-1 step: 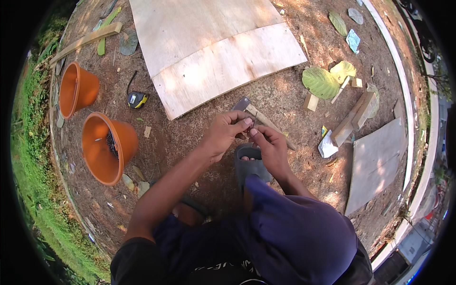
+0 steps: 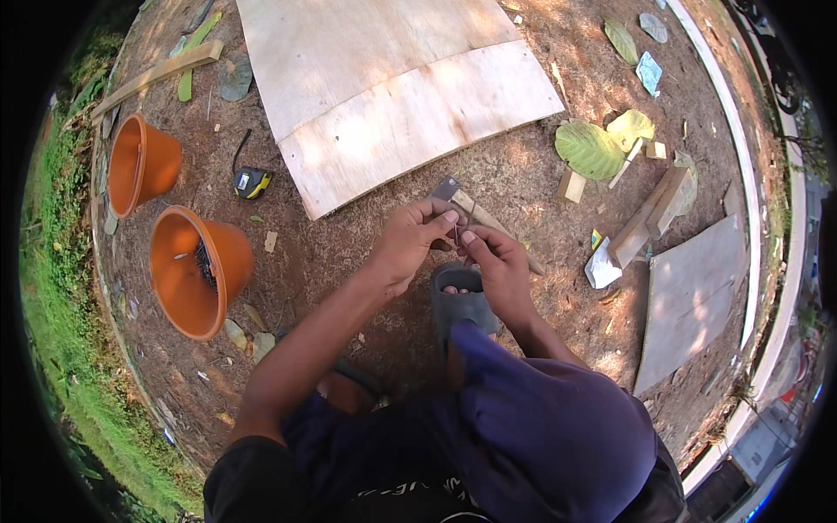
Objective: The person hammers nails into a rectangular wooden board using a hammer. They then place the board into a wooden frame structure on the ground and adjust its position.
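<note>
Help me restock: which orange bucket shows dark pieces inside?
The orange bucket nearer the left hand: dark nail-like pieces show inside; the farther bucket shows none.

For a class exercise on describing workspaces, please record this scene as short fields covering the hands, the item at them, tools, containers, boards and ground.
Left hand: fingertips close to the right hand's
Right hand: raised beside the left
At the fingertips: thin, dark nail-like piece; which hand grips it is unclear
Tools: hammer lying beyond the hands; black-and-yellow tape measure to the left
Containers: two orange buckets on the left; the nearer holds small dark pieces
Boards: large pale board ahead; grey board right
Ground: brown soil
</note>
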`<state>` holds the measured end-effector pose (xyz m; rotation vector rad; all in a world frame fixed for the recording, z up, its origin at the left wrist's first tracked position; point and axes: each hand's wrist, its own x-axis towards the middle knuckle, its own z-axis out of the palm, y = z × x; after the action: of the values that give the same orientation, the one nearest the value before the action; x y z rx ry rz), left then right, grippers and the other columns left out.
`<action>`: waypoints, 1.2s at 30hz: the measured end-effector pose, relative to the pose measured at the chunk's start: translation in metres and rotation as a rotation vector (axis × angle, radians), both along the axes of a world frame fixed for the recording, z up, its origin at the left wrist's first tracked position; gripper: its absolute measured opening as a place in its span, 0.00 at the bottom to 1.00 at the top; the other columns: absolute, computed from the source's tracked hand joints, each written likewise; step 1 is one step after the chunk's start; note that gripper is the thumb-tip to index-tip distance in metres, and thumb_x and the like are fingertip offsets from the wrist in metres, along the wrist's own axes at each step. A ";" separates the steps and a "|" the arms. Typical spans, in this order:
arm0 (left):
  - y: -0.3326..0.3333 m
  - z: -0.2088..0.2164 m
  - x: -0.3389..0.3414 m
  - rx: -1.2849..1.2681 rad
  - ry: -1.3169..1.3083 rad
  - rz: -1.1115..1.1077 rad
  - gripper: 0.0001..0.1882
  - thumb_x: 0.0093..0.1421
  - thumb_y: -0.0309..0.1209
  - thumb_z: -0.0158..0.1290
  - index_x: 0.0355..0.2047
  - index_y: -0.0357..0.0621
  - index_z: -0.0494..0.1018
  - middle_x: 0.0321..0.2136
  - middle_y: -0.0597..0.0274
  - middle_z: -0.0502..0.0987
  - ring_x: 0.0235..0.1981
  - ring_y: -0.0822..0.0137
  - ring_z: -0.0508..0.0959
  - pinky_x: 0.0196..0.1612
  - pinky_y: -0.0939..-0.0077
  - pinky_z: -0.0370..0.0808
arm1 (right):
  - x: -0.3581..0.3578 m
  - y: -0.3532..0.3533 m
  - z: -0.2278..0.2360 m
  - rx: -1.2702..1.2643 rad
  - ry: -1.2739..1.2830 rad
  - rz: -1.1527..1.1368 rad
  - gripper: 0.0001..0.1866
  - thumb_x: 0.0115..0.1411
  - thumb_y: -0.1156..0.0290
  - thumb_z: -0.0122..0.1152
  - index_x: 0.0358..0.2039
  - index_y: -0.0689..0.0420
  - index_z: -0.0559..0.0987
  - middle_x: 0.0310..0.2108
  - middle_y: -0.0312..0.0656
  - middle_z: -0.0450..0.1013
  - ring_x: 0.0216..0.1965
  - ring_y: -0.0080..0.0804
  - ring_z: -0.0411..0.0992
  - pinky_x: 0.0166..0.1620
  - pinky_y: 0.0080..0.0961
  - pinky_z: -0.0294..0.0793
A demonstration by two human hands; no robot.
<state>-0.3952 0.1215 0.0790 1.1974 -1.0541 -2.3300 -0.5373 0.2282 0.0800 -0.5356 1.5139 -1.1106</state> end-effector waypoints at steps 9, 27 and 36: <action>-0.016 0.002 -0.002 0.010 -0.055 -0.073 0.09 0.66 0.27 0.54 0.43 0.34 0.78 0.31 0.62 0.79 0.33 0.71 0.77 0.40 0.77 0.74 | -0.015 -0.011 -0.015 -0.002 -0.172 0.042 0.12 0.71 0.68 0.56 0.42 0.64 0.81 0.34 0.36 0.78 0.35 0.20 0.73 0.39 0.20 0.72; -0.094 -0.046 -0.064 -0.871 -0.302 0.032 0.12 0.65 0.32 0.58 0.40 0.33 0.81 0.30 0.56 0.82 0.30 0.70 0.77 0.37 0.72 0.75 | -0.047 0.022 -0.064 0.132 1.264 0.400 0.22 0.58 0.68 0.65 0.52 0.57 0.75 0.44 0.47 0.71 0.48 0.48 0.71 0.48 0.45 0.72; -0.131 -0.079 -0.115 -0.975 -0.260 -0.059 0.12 0.65 0.36 0.59 0.42 0.41 0.84 0.39 0.54 0.85 0.38 0.61 0.84 0.43 0.68 0.77 | -0.046 0.049 -0.060 0.240 0.760 0.257 0.18 0.67 0.62 0.58 0.48 0.64 0.75 0.34 0.48 0.74 0.30 0.44 0.74 0.34 0.40 0.74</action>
<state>-0.5098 -0.0091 0.0005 1.0361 -1.9842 -1.3325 -0.5837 0.2769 0.0205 -1.0210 2.1141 -0.5208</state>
